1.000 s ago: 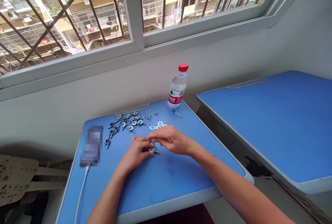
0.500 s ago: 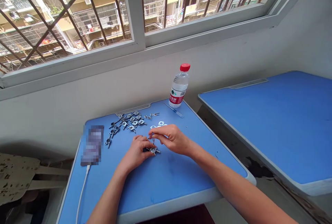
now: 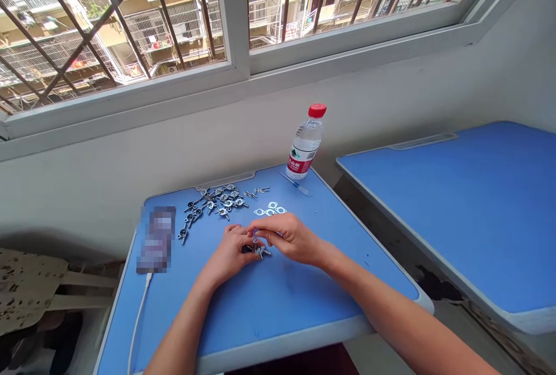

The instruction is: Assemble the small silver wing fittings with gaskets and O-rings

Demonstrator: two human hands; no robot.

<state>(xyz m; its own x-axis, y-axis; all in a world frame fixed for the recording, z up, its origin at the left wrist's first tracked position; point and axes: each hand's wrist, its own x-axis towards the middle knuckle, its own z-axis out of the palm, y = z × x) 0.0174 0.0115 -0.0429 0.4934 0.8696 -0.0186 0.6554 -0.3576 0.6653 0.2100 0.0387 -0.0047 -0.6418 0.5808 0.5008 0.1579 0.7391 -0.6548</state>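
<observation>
Where 2 bare hands meet, head view: a small metal part (image 3: pixel 261 251) appears to rest near the middle of a blue desk (image 3: pixel 243 311).
Left hand (image 3: pixel 232 250): thumb and fingers grip the part from its left side.
Right hand (image 3: pixel 289 237): fingertips pinch a slim tool (image 3: pixel 255 237), held upright above the part; whether its tip touches cannot be told.
Metal pieces (image 3: pixel 228 203): a loose cluster lies beyond the left hand, toward the far edge.
Flat plates (image 3: pixel 272 205): about 4 lie loose just beyond the right hand.
Work in hand: 1 part looks midway; which of the clustered pieces are finished and which are left cannot be told.
Desk's edges: a phone (image 3: pixel 157 239) at left, a pen (image 3: pixel 295 184) beside a red-capped bottle (image 3: pixel 302 152) at the back.
</observation>
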